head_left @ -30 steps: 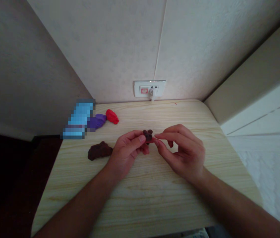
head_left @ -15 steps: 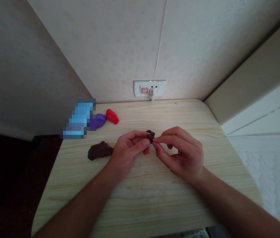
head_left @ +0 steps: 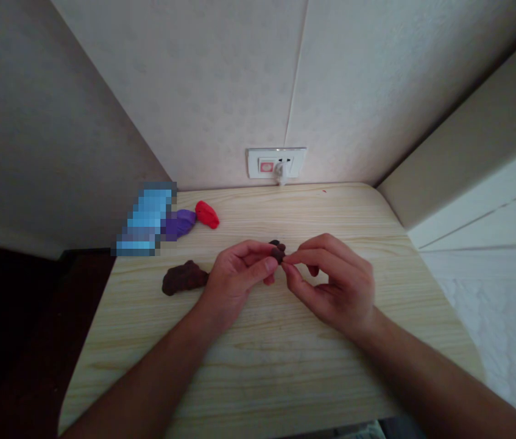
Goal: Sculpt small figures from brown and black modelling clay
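Observation:
A small lumpy figure of dark brown modelling clay [head_left: 278, 253] is held above the middle of the table. My left hand [head_left: 239, 268] is closed on it, thumb in front and fingers behind, hiding part of it. From the other side my right hand [head_left: 335, 274] pinches its right edge between thumb and index finger; the pinched spot is mostly covered. A larger brown clay lump [head_left: 184, 278] lies left of my left hand, close to the wrist. Farther back, a purple clay piece [head_left: 181, 224] rests against a red clay piece [head_left: 207, 214].
The light wooden table [head_left: 276, 378] has rounded far corners and meets the wall. A blurred-out blue rectangular object [head_left: 145, 219] lies at its far left edge. On the wall is a socket [head_left: 255, 163] with a plug [head_left: 280, 173] in it. White quilted fabric [head_left: 504, 317] lies to the right.
The figure has turned and shifted slightly right in my left hand. My right fingertips have moved left from just beside it onto its edge. Over the last half second almost nothing moved.

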`<state>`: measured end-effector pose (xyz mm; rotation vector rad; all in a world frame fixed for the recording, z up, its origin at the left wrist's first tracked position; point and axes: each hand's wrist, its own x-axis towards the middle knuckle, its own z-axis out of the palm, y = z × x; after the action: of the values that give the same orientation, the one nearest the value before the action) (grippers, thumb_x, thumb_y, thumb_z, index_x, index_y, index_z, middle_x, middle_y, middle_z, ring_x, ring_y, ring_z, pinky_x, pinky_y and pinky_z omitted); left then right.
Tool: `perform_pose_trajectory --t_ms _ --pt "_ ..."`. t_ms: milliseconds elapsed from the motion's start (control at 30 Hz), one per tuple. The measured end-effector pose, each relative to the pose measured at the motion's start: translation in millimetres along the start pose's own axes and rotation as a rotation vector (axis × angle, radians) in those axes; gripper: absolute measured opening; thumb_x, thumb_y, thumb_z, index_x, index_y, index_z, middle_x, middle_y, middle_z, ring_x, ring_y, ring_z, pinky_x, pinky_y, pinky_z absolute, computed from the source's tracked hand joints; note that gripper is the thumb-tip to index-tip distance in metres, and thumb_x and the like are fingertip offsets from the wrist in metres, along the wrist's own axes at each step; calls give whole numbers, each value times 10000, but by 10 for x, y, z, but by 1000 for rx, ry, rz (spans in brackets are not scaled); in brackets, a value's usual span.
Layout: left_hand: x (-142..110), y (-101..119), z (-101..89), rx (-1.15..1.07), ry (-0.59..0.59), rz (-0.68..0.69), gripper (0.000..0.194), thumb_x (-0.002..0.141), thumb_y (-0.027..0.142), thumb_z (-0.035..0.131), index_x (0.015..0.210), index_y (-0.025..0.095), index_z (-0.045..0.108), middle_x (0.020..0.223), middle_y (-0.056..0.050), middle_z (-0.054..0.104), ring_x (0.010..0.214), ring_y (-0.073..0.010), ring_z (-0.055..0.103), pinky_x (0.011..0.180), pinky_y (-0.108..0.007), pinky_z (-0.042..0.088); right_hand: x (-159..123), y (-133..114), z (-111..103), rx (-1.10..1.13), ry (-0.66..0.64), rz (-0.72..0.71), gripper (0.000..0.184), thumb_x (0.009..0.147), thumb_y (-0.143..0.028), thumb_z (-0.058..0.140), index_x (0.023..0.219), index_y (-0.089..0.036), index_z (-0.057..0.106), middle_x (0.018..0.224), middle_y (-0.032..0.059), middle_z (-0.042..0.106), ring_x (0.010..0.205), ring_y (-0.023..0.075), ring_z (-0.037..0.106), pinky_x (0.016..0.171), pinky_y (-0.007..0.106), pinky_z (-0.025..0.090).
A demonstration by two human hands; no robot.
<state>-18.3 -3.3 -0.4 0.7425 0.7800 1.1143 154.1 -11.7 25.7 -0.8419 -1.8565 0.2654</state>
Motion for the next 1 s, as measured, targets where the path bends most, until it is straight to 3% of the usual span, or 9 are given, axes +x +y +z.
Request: perform_pose_trajectory --t_ms 1000 --pt "-1 11 -3 -2 2 3 233 675 267 917 860 183 803 810 -35 776 600 -99 621 598 -233 479 1 5 -9 -5 -4 3 124 856 -76 706 928 -173 732 812 52 700 700 142 642 590 261 556"
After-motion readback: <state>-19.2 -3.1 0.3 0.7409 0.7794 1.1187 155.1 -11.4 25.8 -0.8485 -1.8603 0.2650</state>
